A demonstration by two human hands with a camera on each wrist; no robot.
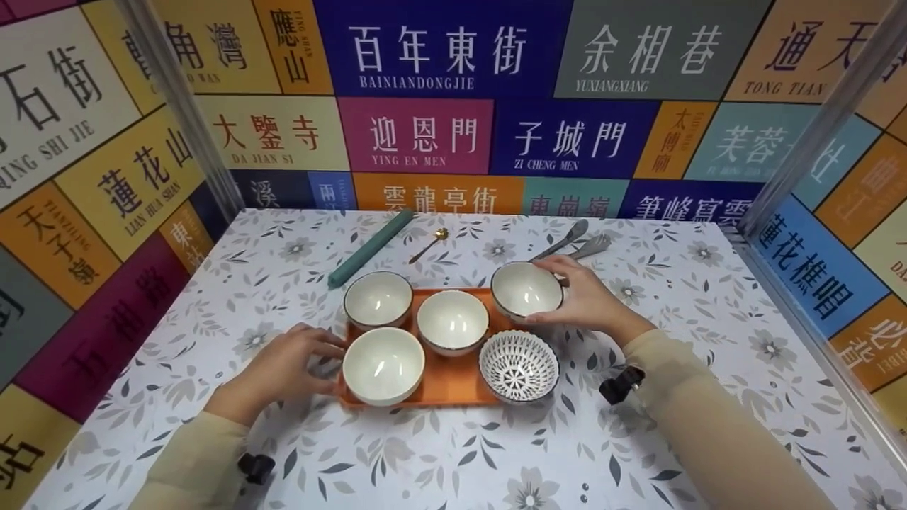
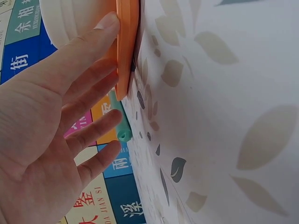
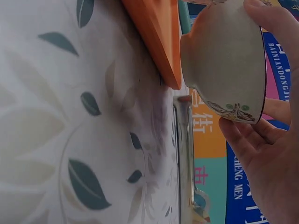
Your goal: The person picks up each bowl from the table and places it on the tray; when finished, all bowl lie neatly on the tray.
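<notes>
My right hand (image 1: 584,294) grips a small white dark-rimmed bowl (image 1: 526,290) over the right rear corner of an orange tray (image 1: 457,386). Thumb and fingers span its rim; the right wrist view shows this bowl (image 3: 224,60) with a painted motif, tilted on its side by the camera. At the tray's left edge is my left hand (image 1: 294,365), fingers extended; in the left wrist view its thumb touches the tray rim (image 2: 127,46). Beside it is a cream bowl (image 1: 383,366). Other white bowls stand at rear left (image 1: 378,299) and centre (image 1: 452,321). A patterned black-and-white bowl (image 1: 519,366) sits front right.
Behind the tray lie a green rolled cylinder (image 1: 370,248), a small gold spoon (image 1: 429,245) and grey utensils (image 1: 567,242), one of them a fork (image 1: 592,246). Printed panels (image 1: 432,134) wall in the floral-covered table (image 1: 425,460) at the back and sides.
</notes>
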